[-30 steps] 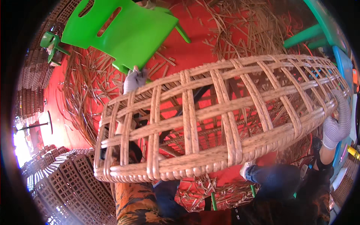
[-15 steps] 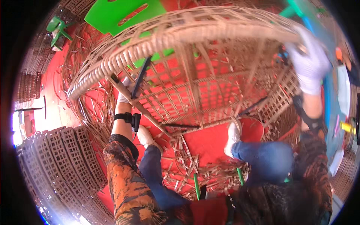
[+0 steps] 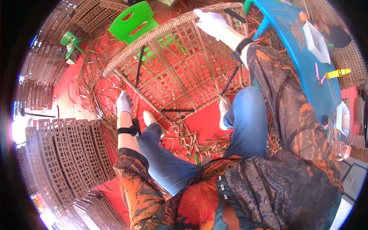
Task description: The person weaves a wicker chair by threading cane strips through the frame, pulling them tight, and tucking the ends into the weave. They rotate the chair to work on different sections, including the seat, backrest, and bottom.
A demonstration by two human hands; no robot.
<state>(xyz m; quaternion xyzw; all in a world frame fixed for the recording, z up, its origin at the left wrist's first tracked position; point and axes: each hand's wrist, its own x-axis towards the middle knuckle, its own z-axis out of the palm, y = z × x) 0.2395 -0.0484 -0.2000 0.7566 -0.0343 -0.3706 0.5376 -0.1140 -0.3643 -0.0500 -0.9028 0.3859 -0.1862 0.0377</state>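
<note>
Item one, centre: I log a brown woven frame, in front of the wearer, beyond the shoes and over the red floor. Its long axis slants from lower left to upper right; the thick rim points away from the wearer, the narrower edge toward the feet.

Right hand, gloved: fingers curled closed over the far rim.

Left hand, gloved: fingers partly bent, just beside the frame's left edge; I cannot tell whether it has hold of anything.

Containers: a white rectangular tray at the blue table, contents unclear to me; a second white box nearer the wearer, interior likewise unreadable; a clear vessel beside it, contents indistinct.
</note>
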